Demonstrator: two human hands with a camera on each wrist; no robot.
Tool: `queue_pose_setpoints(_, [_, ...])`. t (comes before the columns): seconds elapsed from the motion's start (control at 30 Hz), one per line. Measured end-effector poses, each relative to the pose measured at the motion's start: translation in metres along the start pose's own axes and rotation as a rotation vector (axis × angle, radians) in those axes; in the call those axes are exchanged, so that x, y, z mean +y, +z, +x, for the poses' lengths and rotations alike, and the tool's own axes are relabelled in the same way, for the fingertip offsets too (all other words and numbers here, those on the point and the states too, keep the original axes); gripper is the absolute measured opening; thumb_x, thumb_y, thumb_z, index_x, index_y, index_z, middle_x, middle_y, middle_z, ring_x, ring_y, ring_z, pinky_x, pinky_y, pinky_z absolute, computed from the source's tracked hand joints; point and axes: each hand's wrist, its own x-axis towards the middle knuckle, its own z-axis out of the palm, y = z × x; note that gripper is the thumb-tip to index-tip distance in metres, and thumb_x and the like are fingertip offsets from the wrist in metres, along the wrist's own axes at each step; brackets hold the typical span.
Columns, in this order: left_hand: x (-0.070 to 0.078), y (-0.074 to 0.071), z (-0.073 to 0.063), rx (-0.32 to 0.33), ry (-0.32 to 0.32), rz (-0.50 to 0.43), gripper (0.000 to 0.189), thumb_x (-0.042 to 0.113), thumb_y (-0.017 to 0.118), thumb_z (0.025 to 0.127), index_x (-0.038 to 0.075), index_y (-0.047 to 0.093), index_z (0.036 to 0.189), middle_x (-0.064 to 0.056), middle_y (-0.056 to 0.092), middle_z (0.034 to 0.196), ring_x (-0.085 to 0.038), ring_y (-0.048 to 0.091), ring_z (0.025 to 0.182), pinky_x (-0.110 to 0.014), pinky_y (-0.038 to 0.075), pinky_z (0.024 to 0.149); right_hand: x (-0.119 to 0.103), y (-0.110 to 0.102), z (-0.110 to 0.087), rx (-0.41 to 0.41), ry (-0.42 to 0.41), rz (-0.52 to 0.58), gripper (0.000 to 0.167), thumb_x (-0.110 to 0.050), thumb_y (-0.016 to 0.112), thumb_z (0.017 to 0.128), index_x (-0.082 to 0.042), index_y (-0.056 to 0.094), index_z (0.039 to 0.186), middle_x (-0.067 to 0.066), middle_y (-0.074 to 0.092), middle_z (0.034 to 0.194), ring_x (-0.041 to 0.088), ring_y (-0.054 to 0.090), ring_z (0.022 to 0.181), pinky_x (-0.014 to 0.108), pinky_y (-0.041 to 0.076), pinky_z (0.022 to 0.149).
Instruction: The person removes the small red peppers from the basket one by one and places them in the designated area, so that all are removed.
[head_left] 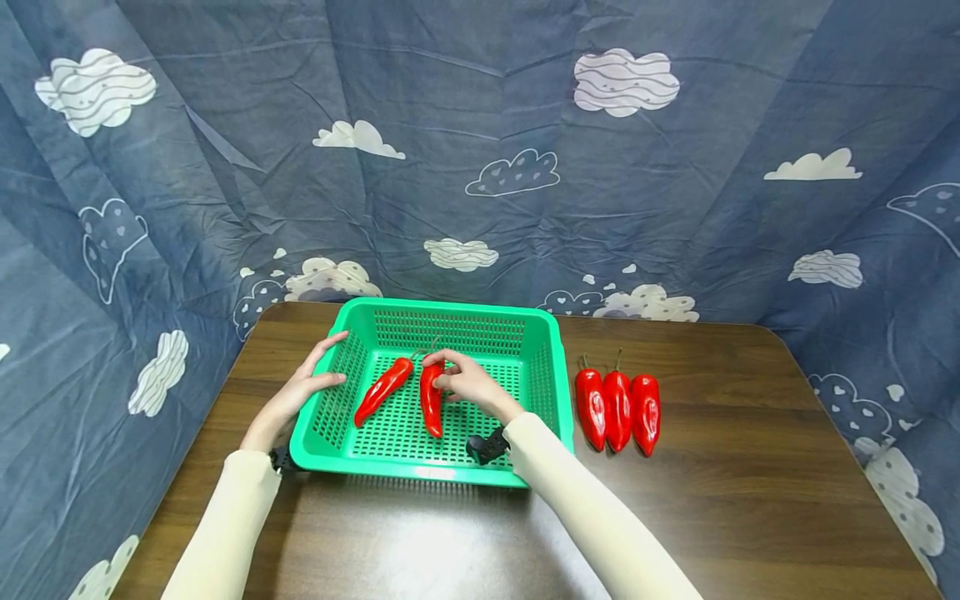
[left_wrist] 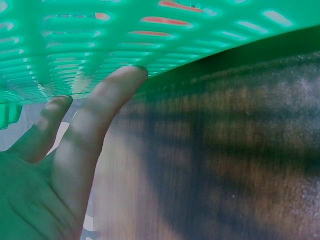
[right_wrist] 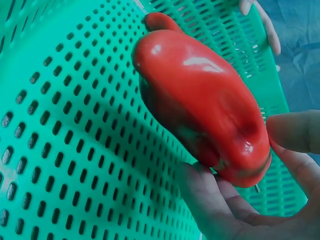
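Observation:
My right hand [head_left: 474, 385] pinches a long red pepper [head_left: 431, 407] near its stem end, inside a green plastic basket [head_left: 420, 472]. In the right wrist view the thumb is on one side of the glossy pepper [right_wrist: 200, 95] and the fingers are on the other, over the slotted basket floor [right_wrist: 65, 150]. A second red pepper [head_left: 384, 392] lies to its left, tilted on the basket floor. At the basket's left side, my left hand [head_left: 288, 404] has its fingers extended along the wall. The left wrist view shows two digits against the slotted green wall [left_wrist: 165, 47].
Three more red peppers [head_left: 617, 410] lie side by side on the brown wooden table [head_left: 750, 467], to the right of the basket. Behind the table hangs a blue curtain [head_left: 450, 217] with white clouds. Small black devices [head_left: 487, 447] sit at the wrists.

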Motion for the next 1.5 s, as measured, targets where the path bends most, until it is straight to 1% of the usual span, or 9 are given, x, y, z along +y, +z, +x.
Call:
queue_pose_setpoints(0.03, [0.0, 0.0, 0.0, 0.0, -0.004, -0.005, 0.069, 0.014, 0.053, 0.095, 0.025, 0.019, 0.153, -0.002, -0.004, 0.158, -0.035, 0.005, 0.139, -0.06, 0.023, 0.101, 0.0, -0.001, 0.0, 0.001, -0.005, 0.005, 0.037, 0.004, 0.053, 0.09, -0.001, 0.055, 0.127, 0.018, 0.06, 0.099, 0.028, 0.061, 0.086, 0.049, 0.051, 0.078])
queue_pose_setpoints(0.13, [-0.001, 0.0, 0.0, 0.001, 0.004, 0.003, 0.069, 0.013, 0.053, 0.095, 0.023, 0.019, 0.153, -0.003, -0.004, 0.158, -0.035, 0.004, 0.14, -0.061, 0.021, 0.102, 0.001, -0.004, -0.002, 0.005, -0.007, 0.028, 0.035, 0.003, 0.052, 0.091, -0.001, 0.055, 0.125, 0.018, 0.059, 0.098, 0.027, 0.061, 0.084, 0.048, 0.051, 0.078])
queue_pose_setpoints(0.27, [-0.001, 0.0, 0.0, 0.007, 0.042, 0.044, 0.069, 0.012, 0.054, 0.094, 0.019, 0.019, 0.153, -0.005, -0.002, 0.158, -0.033, -0.003, 0.141, -0.066, 0.009, 0.103, 0.003, -0.007, -0.002, 0.017, -0.005, 0.057, 0.032, 0.003, 0.052, 0.092, -0.002, 0.056, 0.123, 0.014, 0.058, 0.095, 0.021, 0.061, 0.079, 0.043, 0.053, 0.075])
queue_pose_setpoints(0.57, [0.0, 0.0, 0.0, 0.005, 0.035, 0.037, 0.068, 0.012, 0.053, 0.094, 0.019, 0.019, 0.153, -0.005, -0.003, 0.158, -0.033, -0.002, 0.141, -0.064, 0.012, 0.103, -0.001, -0.017, -0.009, 0.026, -0.027, 0.09, 0.028, 0.001, 0.056, 0.092, -0.002, 0.056, 0.12, 0.018, 0.057, 0.103, 0.023, 0.061, 0.076, 0.042, 0.054, 0.071])
queue_pose_setpoints(0.73, [-0.001, 0.0, 0.0, 0.004, 0.006, 0.013, 0.068, 0.013, 0.053, 0.095, 0.023, 0.019, 0.153, -0.003, -0.004, 0.158, -0.034, 0.003, 0.14, -0.061, 0.02, 0.101, -0.004, -0.021, -0.011, 0.03, -0.027, 0.115, 0.027, 0.001, 0.058, 0.091, -0.001, 0.056, 0.118, 0.019, 0.052, 0.109, 0.024, 0.059, 0.079, 0.044, 0.054, 0.071])
queue_pose_setpoints(0.8, [-0.001, 0.0, -0.001, 0.006, 0.004, 0.018, 0.068, 0.014, 0.053, 0.095, 0.023, 0.019, 0.153, -0.003, -0.004, 0.158, -0.034, 0.003, 0.14, -0.062, 0.019, 0.101, -0.006, -0.022, -0.012, 0.033, -0.033, 0.111, 0.027, 0.001, 0.058, 0.091, 0.0, 0.055, 0.118, 0.02, 0.05, 0.111, 0.026, 0.058, 0.082, 0.045, 0.054, 0.072])
queue_pose_setpoints(0.97, [-0.001, 0.0, 0.0, 0.013, 0.042, 0.072, 0.069, 0.013, 0.054, 0.094, 0.019, 0.02, 0.153, -0.005, -0.001, 0.159, -0.033, -0.004, 0.141, -0.066, 0.009, 0.103, -0.008, -0.025, -0.016, 0.046, -0.039, 0.1, 0.027, 0.001, 0.059, 0.091, -0.001, 0.056, 0.118, 0.021, 0.049, 0.116, 0.029, 0.058, 0.089, 0.046, 0.053, 0.074])
queue_pose_setpoints(1.23, [0.001, 0.0, 0.0, 0.01, 0.045, 0.074, 0.069, 0.013, 0.054, 0.094, 0.018, 0.019, 0.153, -0.005, -0.002, 0.159, -0.033, -0.005, 0.141, -0.067, 0.008, 0.102, -0.011, -0.033, -0.022, 0.054, -0.064, 0.116, 0.028, 0.0, 0.057, 0.092, -0.001, 0.056, 0.12, 0.022, 0.048, 0.119, 0.029, 0.057, 0.09, 0.045, 0.053, 0.076])
queue_pose_setpoints(1.5, [0.001, 0.001, 0.001, 0.011, 0.048, 0.064, 0.069, 0.011, 0.054, 0.094, 0.018, 0.019, 0.153, -0.005, -0.002, 0.159, -0.033, -0.005, 0.141, -0.067, 0.008, 0.102, -0.012, -0.043, -0.028, 0.053, -0.065, 0.108, 0.032, -0.003, 0.057, 0.093, -0.003, 0.056, 0.124, 0.021, 0.051, 0.118, 0.029, 0.059, 0.092, 0.049, 0.05, 0.082])
